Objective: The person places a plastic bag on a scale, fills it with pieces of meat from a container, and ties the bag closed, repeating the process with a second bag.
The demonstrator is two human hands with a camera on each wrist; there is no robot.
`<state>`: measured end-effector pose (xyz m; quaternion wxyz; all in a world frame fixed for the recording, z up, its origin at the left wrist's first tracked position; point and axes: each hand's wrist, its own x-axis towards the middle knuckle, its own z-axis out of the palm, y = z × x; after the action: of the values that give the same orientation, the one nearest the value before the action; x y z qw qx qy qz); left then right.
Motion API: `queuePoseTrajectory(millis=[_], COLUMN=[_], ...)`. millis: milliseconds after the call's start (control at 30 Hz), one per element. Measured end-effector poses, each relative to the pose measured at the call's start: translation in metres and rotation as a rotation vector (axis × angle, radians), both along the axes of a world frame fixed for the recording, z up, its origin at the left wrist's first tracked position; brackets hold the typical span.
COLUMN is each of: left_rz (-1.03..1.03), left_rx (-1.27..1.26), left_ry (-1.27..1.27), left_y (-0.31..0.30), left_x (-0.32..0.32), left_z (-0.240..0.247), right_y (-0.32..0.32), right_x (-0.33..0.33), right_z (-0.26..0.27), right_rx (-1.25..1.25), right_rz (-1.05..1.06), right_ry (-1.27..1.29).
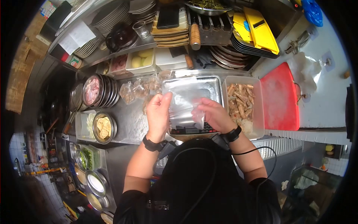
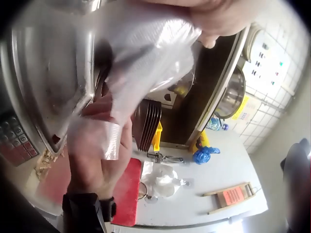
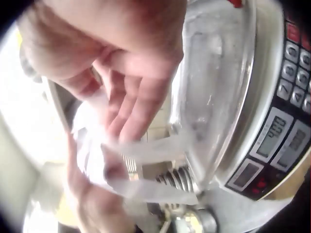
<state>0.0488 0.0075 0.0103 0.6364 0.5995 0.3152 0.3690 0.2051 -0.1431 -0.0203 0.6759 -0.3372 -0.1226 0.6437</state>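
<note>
A clear plastic bag (image 1: pixel 184 108) is stretched between both hands, above a digital scale (image 1: pixel 209 128) topped by a metal tray (image 1: pixel 217 89). My left hand (image 1: pixel 158 114) grips one side of the bag with curled fingers. On the other side, my right hand (image 1: pixel 214 115), slightly blurred, pinches the film. In the right wrist view the right hand's thumb and index finger meet on the bag (image 3: pixel 90 119), while its other fingers (image 3: pixel 146 99) extend. The left wrist view shows the bag (image 2: pixel 150 53) hanging loosely between the hands.
Right of the scale stands a plastic bin (image 1: pixel 257 112) of brown meat pieces, beside a red cutting board (image 1: pixel 281 97). Several filled bags (image 1: pixel 141 89) lie behind the left hand. Stacked metal bowls (image 1: pixel 108 91) and a bowl of yellow slices (image 1: pixel 103 127) are farther left.
</note>
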Motion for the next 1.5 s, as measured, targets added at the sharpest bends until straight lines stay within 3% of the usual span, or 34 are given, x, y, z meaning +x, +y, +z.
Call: queuePoseTrajectory(millis=[67,100,133,200,267,400,767,833,867,933,967,1000,1067,1133,1200,1233,1267,1333,1500], left_rz=[0.124,-0.015,-0.014,0.080,0.059,0.088,0.083,0.588,0.585,0.026,-0.131,-0.125,-0.344,-0.376,-0.293,-0.256,-0.261,-0.283,-0.146], left_rx=[-0.332,-0.400,-0.398,-0.558,-0.558,-0.537,-0.515,0.214,0.212,0.276,0.244,0.244,0.154,0.099,-0.316,-0.468,-0.470,-0.799,-0.794], left_ry=[-0.233,-0.238,-0.242,-0.362,-0.321,-0.292,-0.163,0.027,0.023,0.143,0.214,0.213,0.308,0.237,0.036,-0.124,-0.122,-0.541,-0.634], left_y=[-0.006,0.002,0.001,-0.002,0.000,-0.009,-0.003,-0.012,-0.013,-0.018,-0.024,-0.028,-0.030,-0.028,-0.022,-0.019,-0.014,-0.001,0.009], left_x=[0.009,-0.005,-0.003,0.001,-0.007,-0.009,-0.023,-0.008,-0.010,-0.022,-0.018,-0.013,-0.005,-0.004,-0.009,-0.010,-0.013,-0.018,-0.018], left_z=[0.015,0.006,0.005,0.002,-0.015,-0.013,-0.041,-0.036,-0.033,-0.025,-0.024,-0.026,-0.031,-0.030,-0.034,-0.035,-0.035,-0.030,-0.038], right_y=[0.001,0.001,0.001,0.003,0.005,0.010,0.018,0.018,0.018,0.018,0.020,0.023,0.023,0.020,0.014,0.010,0.006,-0.003,-0.015], right_x=[0.007,0.006,0.005,-0.007,-0.016,-0.025,-0.016,-0.014,-0.012,-0.013,-0.014,-0.016,-0.020,-0.018,-0.010,-0.011,-0.007,0.009,0.023], right_z=[-0.011,-0.019,-0.028,-0.041,-0.043,-0.012,-0.016,-0.016,-0.016,-0.020,-0.024,-0.022,-0.013,-0.010,-0.011,0.002,-0.002,-0.019,-0.053], right_rx=[0.104,0.078,0.053,0.008,-0.016,-0.009,-0.056,-0.072,-0.073,-0.081,-0.078,-0.071,-0.108,-0.150,-0.079,-0.068,-0.069,0.089,0.143], right_rz=[0.013,-0.039,-0.095,-0.072,0.148,0.052,-0.130,-0.176,-0.199,-0.217,-0.220,-0.223,-0.201,-0.198,-0.194,-0.305,-0.310,-0.390,-0.395], right_ry=[0.131,0.310,0.487,0.487,0.075,0.044,-0.112,-0.149,-0.181,-0.213,-0.232,-0.251,-0.262,-0.268,-0.142,-0.014,-0.014,0.240,0.313])
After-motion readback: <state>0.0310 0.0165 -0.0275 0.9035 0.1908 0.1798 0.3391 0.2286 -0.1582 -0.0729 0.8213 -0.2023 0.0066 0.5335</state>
